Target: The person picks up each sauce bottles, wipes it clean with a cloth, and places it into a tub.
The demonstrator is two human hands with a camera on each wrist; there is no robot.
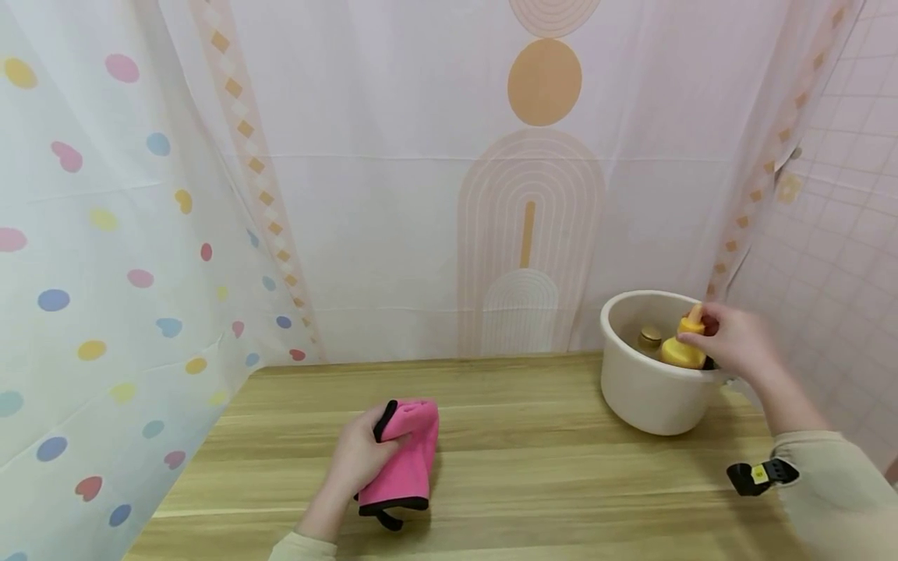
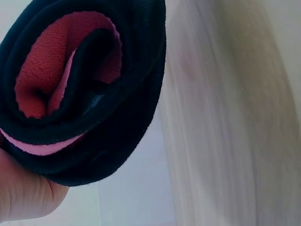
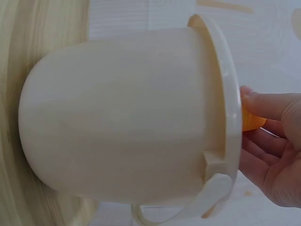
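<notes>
My left hand (image 1: 359, 458) grips a folded pink cloth (image 1: 407, 467) with black edging, low over the wooden table. Seen from the left wrist, the cloth (image 2: 42, 61) is rolled into loose layers with black borders facing the camera. At the right, my right hand (image 1: 740, 339) reaches over the rim of a cream bucket (image 1: 652, 401). Its thumb and fingers pinch the neck of a yellow bottle (image 1: 682, 355), whose lower part sits inside the bucket. In the right wrist view the bucket wall hides all but the bottle's ribbed orange-yellow top (image 3: 254, 123).
A small gold-topped item (image 1: 649, 336) lies inside the bucket beside the bottle. The bucket's handle (image 3: 218, 188) hangs down its side. Patterned curtains (image 1: 393, 234) rise behind the wooden table (image 1: 519, 467) and along both sides. A black strap (image 1: 761, 475) circles the right wrist.
</notes>
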